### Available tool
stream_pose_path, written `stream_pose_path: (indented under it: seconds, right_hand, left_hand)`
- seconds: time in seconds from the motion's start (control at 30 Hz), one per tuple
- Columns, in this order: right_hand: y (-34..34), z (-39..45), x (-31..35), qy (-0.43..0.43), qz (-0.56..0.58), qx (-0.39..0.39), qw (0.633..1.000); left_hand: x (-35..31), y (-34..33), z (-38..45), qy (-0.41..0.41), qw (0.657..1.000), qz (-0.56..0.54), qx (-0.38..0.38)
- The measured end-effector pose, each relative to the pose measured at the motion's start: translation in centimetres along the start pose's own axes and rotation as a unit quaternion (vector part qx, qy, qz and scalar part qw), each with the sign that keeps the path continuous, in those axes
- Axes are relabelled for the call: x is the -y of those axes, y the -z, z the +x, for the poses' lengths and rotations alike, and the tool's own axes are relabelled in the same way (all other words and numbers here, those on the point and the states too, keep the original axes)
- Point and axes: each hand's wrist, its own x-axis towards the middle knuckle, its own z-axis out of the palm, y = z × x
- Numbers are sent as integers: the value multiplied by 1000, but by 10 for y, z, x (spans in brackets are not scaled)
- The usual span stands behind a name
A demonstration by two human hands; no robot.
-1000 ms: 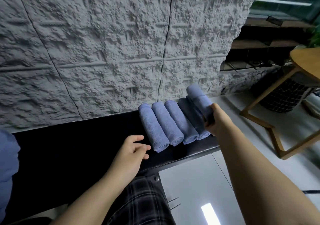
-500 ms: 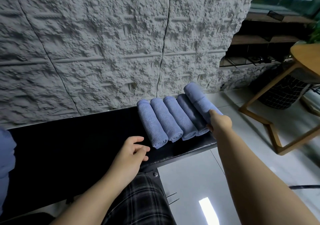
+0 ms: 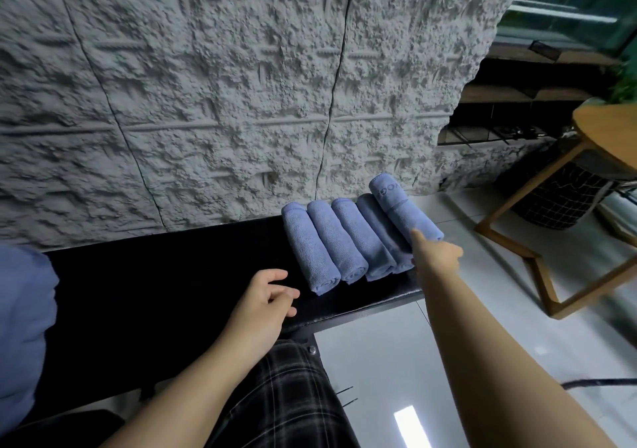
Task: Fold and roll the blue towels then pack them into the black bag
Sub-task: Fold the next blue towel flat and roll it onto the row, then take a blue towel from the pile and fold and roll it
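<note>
1. Five rolled blue towels (image 3: 348, 237) side by side at the right end of the black counter (image 3: 172, 275), against the rough grey wall (image 3: 206, 85).
2. Rightmost roll (image 3: 403, 208) tilted, leaning on its neighbour, over the counter's right edge.
3. Right hand (image 3: 437, 253) touching that roll's near end; finger pose hidden, cannot tell.
4. Left hand (image 3: 265, 297) resting on the front edge, fingers loosely curled, holding nothing.
5. Blue cloth (image 3: 24, 327) at the left end.

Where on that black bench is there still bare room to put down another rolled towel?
Free: the black bench between the blue cloth at the far left and the left hand. Crowded: the right end, where five rolled towels lie packed and the right hand touches the outermost.
</note>
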Motion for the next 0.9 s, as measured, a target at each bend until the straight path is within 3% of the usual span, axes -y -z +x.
stream_pose_path:
  seconds: [0.07,0.23,0.33,0.43,0.6,0.7,0.77,0.9]
  right_hand:
    - [2,-25,-2,39,2,-21,999]
    - [-12,-97,-24,168,127,11,977]
    - [-23,-138,-34,221,144,12,964]
    - [-37,-174,-50,268,140,42,952]
    - [-66,-223,-80,359,66,182,913]
    - [-77,-241,-92,413,28,245,877]
    - [-79,-248,-99,456,-17,264,850]
    - [-83,-252,-112,536,-124,276,788]
  left_hand:
    - [2,3,-2,-5,1000,3,-5]
    - [16,19,-9,-26,999,34,-25]
    - [25,36,-21,-91,982,160,-34]
    - [33,60,-36,-152,945,283,-59]
    - [60,109,-56,-127,911,370,-129]
    - [85,142,-66,-152,857,453,-194]
    - [100,163,-71,-173,819,486,-250]
    - [111,197,-76,-100,806,468,-349]
